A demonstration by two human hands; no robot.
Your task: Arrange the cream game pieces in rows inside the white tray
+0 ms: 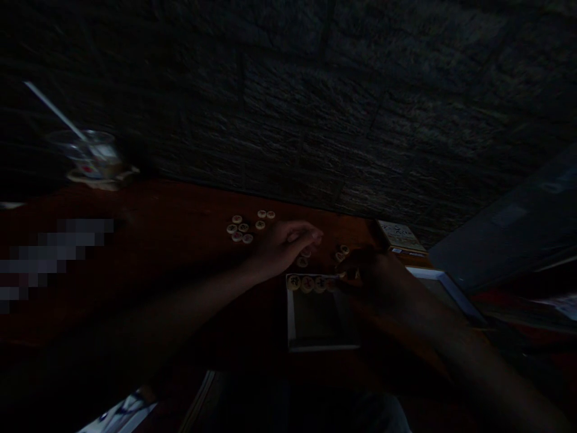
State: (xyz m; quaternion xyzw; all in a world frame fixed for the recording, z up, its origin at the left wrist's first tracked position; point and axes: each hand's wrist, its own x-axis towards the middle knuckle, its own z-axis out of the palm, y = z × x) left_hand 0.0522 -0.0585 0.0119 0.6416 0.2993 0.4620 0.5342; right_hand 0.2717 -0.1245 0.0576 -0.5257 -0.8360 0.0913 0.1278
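In the dim head view, a shallow open box lies on the table, with a row of round xiangqi pieces along its far edge. My right hand is at the far right corner of the box, its fingers pinched around what looks like a xiangqi piece, largely in shadow. Left of it, my left hand hovers over the table with its fingers curled in; whatever they hold is hidden. A few loose pieces lie just below that hand. Two more pieces sit between the hands.
Several loose pieces lie left of my left hand on the reddish table. A small printed box and a white-rimmed tray or lid are at right. A plastic cup with a straw stands far left, near the stone wall.
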